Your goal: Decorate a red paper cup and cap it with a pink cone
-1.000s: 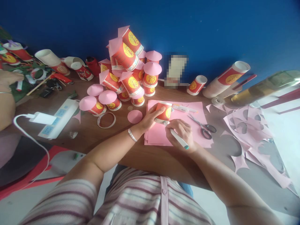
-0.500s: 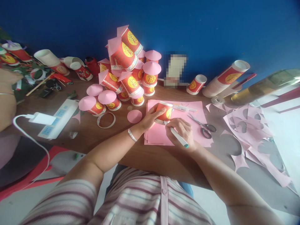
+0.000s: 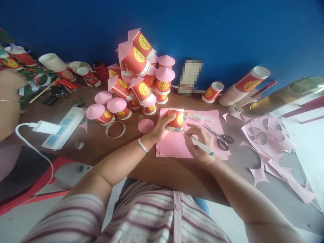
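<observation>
My left hand (image 3: 162, 127) grips a red paper cup (image 3: 176, 118) with a yellow emblem, standing upside down on a stack of pink paper sheets (image 3: 174, 145). My right hand (image 3: 198, 141) is closed on a white pen with a green end (image 3: 202, 145). The pen's tip touches the pink paper at the cup's near right rim. A silver bracelet sits on my left wrist.
A pile of red cups with pink cone lids (image 3: 138, 79) stands behind. A pink paper disc (image 3: 145, 126) and a tape ring (image 3: 115, 129) lie left of the sheets. Scissors (image 3: 220, 137) and a glue pen (image 3: 199, 117) lie right. Pink offcuts (image 3: 273, 141), a power strip (image 3: 62, 127), another person's arm (image 3: 8, 101).
My right hand has slid to the right round the cup's rim, and the pen now leans further right. The left hand still holds the cup.
</observation>
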`<state>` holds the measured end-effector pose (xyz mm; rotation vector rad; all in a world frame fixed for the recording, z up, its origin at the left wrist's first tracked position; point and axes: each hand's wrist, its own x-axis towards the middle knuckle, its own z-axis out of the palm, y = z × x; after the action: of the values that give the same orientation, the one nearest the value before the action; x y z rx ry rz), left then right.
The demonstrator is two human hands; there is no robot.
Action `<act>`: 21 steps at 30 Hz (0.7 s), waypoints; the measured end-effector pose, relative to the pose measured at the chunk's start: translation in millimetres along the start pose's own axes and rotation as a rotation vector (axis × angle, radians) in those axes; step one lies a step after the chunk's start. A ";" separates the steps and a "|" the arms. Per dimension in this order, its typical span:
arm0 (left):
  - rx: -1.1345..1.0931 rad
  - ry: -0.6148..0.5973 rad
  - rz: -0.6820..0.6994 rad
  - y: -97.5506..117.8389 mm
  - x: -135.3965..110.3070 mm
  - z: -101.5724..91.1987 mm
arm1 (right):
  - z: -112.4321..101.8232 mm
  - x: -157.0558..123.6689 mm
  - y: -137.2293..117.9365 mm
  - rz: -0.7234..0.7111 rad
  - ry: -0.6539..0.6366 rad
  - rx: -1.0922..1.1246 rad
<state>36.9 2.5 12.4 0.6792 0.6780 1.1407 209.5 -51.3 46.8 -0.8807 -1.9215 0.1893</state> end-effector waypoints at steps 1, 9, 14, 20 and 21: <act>-0.007 -0.011 0.017 -0.3 0.9 -0.4 | -0.2 0.1 0.0 0.010 -0.007 0.018; -0.038 -0.034 0.093 -6.7 8.0 -5.2 | 1.6 -0.8 0.2 0.015 -0.059 0.100; 0.014 -0.102 0.054 -6.1 5.1 -5.5 | 3.3 -1.3 -0.7 -0.012 -0.080 0.142; 0.088 -0.081 0.065 -4.6 0.0 -5.9 | 2.9 -1.9 -0.4 -0.014 -0.096 0.147; 0.093 -0.076 0.057 -4.8 0.1 -6.0 | 2.8 -2.1 0.1 -0.012 -0.092 0.142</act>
<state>35.0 2.1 5.0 0.8213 0.6540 1.1349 207.8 -51.9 43.8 -0.7769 -1.9720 0.3598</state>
